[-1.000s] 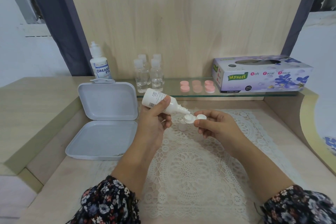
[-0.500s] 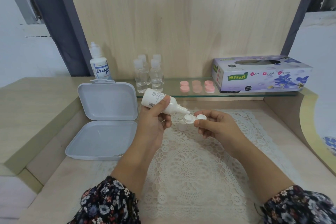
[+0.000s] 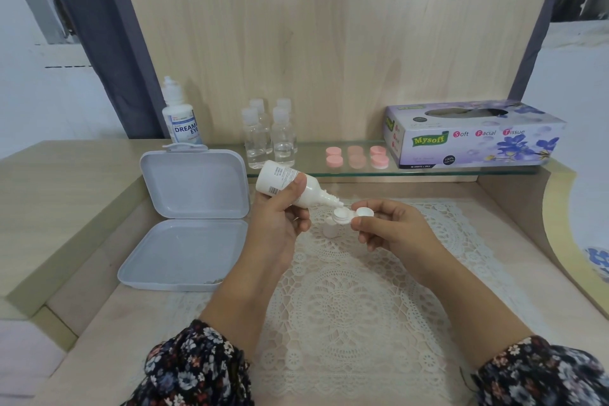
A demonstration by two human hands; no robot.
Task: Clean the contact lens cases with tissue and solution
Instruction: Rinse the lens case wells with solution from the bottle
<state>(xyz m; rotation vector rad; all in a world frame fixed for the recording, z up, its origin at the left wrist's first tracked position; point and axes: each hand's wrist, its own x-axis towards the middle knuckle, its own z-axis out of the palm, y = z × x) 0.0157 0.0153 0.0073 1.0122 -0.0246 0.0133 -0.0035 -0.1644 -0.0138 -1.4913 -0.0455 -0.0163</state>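
My left hand (image 3: 280, 217) grips a small white solution bottle (image 3: 290, 186), tilted so its nozzle points down into the left well of a white contact lens case (image 3: 349, 213). My right hand (image 3: 392, 231) pinches the case at its right well and holds it above the lace mat (image 3: 346, 290). A small white cap (image 3: 330, 229) stands on the mat just under the case. A tissue box (image 3: 474, 135) sits on the glass shelf at the right.
An open grey plastic box (image 3: 188, 217) lies left of the mat. On the glass shelf (image 3: 428, 171) stand a Dream Eye bottle (image 3: 181, 119), several clear small bottles (image 3: 270, 138) and several pink caps (image 3: 357, 156). A raised wooden ledge runs along the left side.
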